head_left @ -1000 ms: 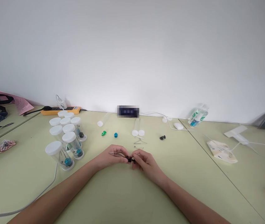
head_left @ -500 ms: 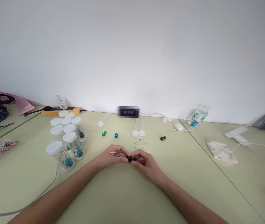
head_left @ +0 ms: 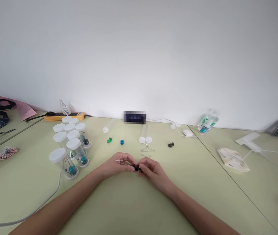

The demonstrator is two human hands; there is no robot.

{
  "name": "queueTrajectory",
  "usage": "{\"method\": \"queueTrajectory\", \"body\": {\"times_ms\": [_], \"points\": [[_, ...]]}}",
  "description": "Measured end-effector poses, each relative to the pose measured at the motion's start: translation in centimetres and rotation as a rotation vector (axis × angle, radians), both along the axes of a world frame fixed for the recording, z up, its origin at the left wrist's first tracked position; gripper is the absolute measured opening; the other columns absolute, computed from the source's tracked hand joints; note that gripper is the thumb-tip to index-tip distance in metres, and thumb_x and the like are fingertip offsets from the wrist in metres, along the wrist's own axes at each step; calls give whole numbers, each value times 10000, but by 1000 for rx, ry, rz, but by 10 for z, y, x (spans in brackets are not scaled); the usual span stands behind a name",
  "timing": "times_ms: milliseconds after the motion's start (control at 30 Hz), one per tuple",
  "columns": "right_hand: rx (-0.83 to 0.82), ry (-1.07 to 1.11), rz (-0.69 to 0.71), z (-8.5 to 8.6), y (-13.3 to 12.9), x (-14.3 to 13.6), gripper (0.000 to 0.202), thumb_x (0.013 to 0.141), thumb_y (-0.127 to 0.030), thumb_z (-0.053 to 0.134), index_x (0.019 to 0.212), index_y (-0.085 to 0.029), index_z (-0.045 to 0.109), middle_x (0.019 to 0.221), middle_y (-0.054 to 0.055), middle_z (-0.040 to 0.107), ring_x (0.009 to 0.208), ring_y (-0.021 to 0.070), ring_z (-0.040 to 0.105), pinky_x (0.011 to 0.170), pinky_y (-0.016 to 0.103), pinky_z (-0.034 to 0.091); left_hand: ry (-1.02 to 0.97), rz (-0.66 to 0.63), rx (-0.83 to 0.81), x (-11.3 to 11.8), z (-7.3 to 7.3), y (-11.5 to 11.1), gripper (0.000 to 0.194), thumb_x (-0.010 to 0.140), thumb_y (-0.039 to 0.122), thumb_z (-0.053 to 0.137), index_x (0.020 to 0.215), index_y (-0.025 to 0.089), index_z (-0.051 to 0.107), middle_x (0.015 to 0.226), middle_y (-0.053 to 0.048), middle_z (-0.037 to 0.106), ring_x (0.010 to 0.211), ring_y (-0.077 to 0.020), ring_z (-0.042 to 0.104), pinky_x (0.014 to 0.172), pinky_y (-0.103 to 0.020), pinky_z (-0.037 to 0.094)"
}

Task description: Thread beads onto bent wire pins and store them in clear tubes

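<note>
In the head view, my left hand [head_left: 115,165] pinches a small black knobbed part [head_left: 136,167] between thumb and fingers. A thin bent metal wire [head_left: 120,161] sticks out leftward across the same hand. My right hand [head_left: 155,173] grips the right end of this black part, thumb pressed over it, so that end is mostly covered. Just beyond the hands lie thin metal wire pieces [head_left: 148,149]. Farther off are a blue bead-like piece [head_left: 122,142], a green shiny piece [head_left: 109,140] and, to the right, more black knobbed pieces [head_left: 171,145].
At left stand several clear tubes with white caps [head_left: 57,155], small parts inside. Clear tubes [head_left: 106,130] lie farther back. A power strip [head_left: 80,116], a pixelated dark display [head_left: 135,117], a white mouse-like object [head_left: 187,133], a bottle [head_left: 207,124] and cables line the wall side.
My right thumb and fingers have shifted and closed more tightly over the right end of the black part. My left hand stays almost still.
</note>
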State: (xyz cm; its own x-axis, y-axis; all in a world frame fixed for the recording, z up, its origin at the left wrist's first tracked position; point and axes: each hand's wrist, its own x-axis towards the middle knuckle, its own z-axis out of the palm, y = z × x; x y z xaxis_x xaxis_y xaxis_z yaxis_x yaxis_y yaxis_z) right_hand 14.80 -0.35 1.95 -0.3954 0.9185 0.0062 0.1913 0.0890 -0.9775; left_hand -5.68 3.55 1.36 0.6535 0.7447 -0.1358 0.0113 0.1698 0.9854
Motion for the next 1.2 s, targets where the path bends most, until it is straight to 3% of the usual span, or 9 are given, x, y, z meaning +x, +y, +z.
{"method": "queueTrajectory", "body": {"times_ms": [100,233,400,533,667,833,967,1100,1200], "points": [[7,-3,-21,-1,0,0,223,835,-414,550,905,-207,594,763,4,591,678,129,518,592,237,381,1,10,-29,0,0,0,255,694,302,704,885,147,633,903,-90,691,845,-218,644,745,-324,474],[-5,31,4,-1,0,-1,302,893,-441,433,837,-189,588,624,-11,556,600,119,486,578,243,372,0,-9,22,0,1,0,248,681,284,715,873,142,648,925,-89,690,901,-226,634,800,-327,460],[-2,6,-16,1,-1,-1,248,846,-440,521,894,-209,595,748,6,587,681,136,519,596,244,384,-25,8,-25,1,2,-1,252,686,302,709,878,156,639,891,-76,698,833,-213,647,747,-322,473],[-25,36,11,1,0,-1,282,888,-439,444,839,-196,579,648,-8,567,623,124,502,587,242,373,-12,-4,20,1,2,0,247,676,287,719,867,147,647,925,-84,693,907,-229,634,815,-335,453],[-1,17,-22,-1,0,-1,242,841,-430,535,902,-203,591,763,8,596,688,135,524,605,244,383,7,16,-22,0,0,0,258,691,305,705,889,154,637,916,-86,692,872,-231,641,767,-339,469],[-20,40,14,-2,0,0,294,891,-448,438,842,-193,576,642,-12,563,612,120,492,581,239,366,-1,-8,22,1,-1,0,248,679,289,718,870,148,645,929,-86,691,907,-232,633,807,-333,456],[-5,18,2,-2,0,0,233,855,-420,524,914,-202,583,755,2,584,686,128,515,600,235,371,7,5,-6,1,-1,2,244,701,295,701,890,154,635,904,-79,688,864,-217,637,760,-321,468],[-16,45,29,-1,1,-1,293,904,-431,422,829,-186,562,640,-12,551,614,114,476,586,235,363,2,-12,26,0,-1,2,249,685,279,714,877,138,644,929,-93,683,908,-227,628,803,-328,456],[12,23,9,-1,1,0,255,878,-429,478,864,-195,578,713,-7,555,636,112,471,585,232,359,-3,7,-11,0,0,0,255,693,288,706,890,139,642,915,-90,683,886,-221,630,782,-326,462]]}}
